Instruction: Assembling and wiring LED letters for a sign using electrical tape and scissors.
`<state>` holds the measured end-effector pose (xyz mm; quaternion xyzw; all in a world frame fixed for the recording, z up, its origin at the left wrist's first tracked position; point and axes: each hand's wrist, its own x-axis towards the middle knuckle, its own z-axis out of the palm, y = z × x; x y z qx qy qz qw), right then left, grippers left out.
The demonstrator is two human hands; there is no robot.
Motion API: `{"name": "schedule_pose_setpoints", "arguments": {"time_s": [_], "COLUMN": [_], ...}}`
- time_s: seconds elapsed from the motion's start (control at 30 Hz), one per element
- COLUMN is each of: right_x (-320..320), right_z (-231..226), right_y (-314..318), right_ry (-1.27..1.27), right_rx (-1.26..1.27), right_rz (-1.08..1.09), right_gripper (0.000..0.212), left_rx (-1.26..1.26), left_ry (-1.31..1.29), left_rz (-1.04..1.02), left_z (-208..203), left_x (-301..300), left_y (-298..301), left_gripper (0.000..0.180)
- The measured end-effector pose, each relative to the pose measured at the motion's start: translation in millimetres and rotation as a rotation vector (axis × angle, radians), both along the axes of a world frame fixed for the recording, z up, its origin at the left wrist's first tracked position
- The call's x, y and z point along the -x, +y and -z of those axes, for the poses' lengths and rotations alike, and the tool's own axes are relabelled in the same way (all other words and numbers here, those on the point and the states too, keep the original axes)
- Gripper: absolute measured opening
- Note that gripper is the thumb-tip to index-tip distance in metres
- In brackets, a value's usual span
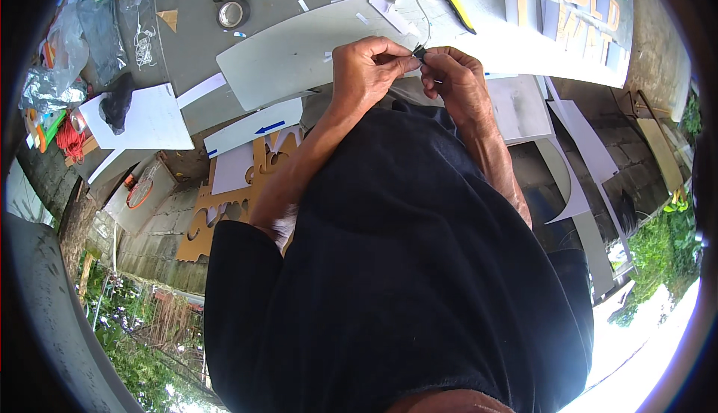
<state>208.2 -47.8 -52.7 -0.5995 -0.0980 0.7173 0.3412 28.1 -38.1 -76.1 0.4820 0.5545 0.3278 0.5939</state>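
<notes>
In the head view I see a small dark piece (419, 54) directly between the fingertips, about equally near both hands: left hand (365, 70) and right hand (461, 84) each pinch it, its long axis too small to tell. Large block letters cover a white panel (615, 75) at upper right; I make out no brand.

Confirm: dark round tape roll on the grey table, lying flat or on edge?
Lying flat: the tape roll shows its ring and centre hole facing up.
</notes>
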Motion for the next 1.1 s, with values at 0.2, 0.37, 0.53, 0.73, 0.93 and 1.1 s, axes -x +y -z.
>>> {"name": "schedule_pose_setpoints", "arguments": {"time_s": [0.2,0.37,0.53,0.73,0.93,1.1], "right_x": [0.5,0.6,-0.8,-2.6,-3.5,-3.8], "right_z": [0.9,1.0,-0.6,-1.8,1.1,2.9], "right_y": [0.9,0.9,4.1,7.5,5.9,2.8], "right_ry": [0.003,0.026,0.001,0.002,0.016,0.061], "right_rx": [-0.012,-0.025,-0.01,-0.022,-0.027,-0.02], "right_rz": [-0.009,-0.009,-0.027,-0.064,-0.078,-0.054], "right_gripper": [0.013,0.012,0.011,0.012,0.013,0.014], "left_rx": [0.031,0.042,-0.028,-0.058,-0.065,0.026], "left_ry": [0.022,0.008,0.056,0.059,0.053,0.038], "left_rz": [0.016,0.011,0.018,0.01,-0.001,0.024], "left_z": [1.0,3.0,6.0,4.0,2.2,-3.2], "left_x": [0.6,2.2,2.1,1.5,1.2,1.2], "left_y": [0.2,0.1,-0.7,-0.1,-0.9,0.2], "left_gripper": [0.013,0.013,0.012,0.012,0.012,0.011]}}
